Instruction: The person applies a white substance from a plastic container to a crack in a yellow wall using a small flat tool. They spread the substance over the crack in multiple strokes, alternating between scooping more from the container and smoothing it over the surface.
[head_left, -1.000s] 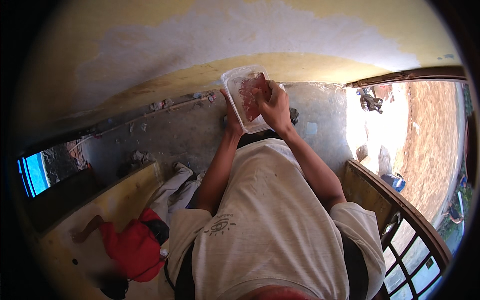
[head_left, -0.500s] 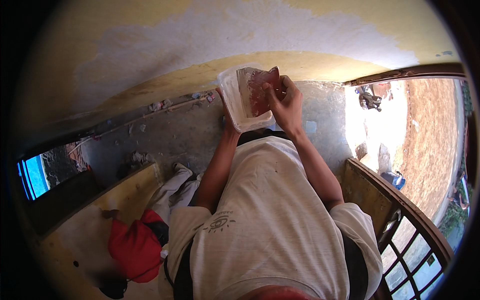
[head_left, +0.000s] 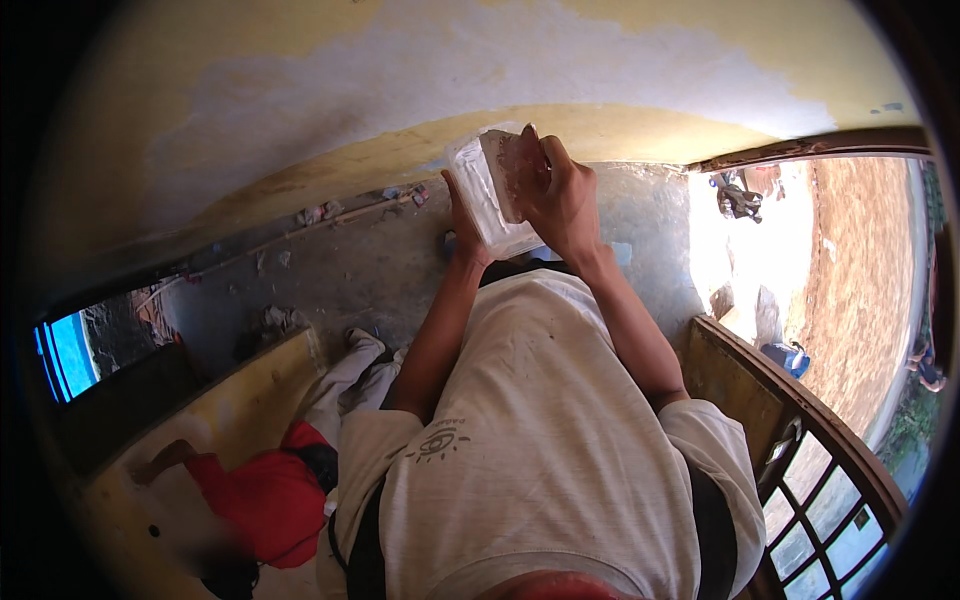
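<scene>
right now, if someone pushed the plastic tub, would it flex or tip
The tub probably flexes a little, as its walls look thin and translucent. It is likely light, though the white paste-like material inside may add weight. A push on its right edge might tip it, since the left hand grips its left side.

Wall (head_left: 480,75) blocks fwd, just past tub (head_left: 476,205). R fingers (head_left: 556,156) + reddish plate (head_left: 512,185) obstruct tub's R half; L fingers (head_left: 453,193) hug its L side. Passable: over floor (head_left: 655,228) on R, twd doorway (head_left: 755,265). Co-worker in red (head_left: 268,500) blocks rear L.
</scene>
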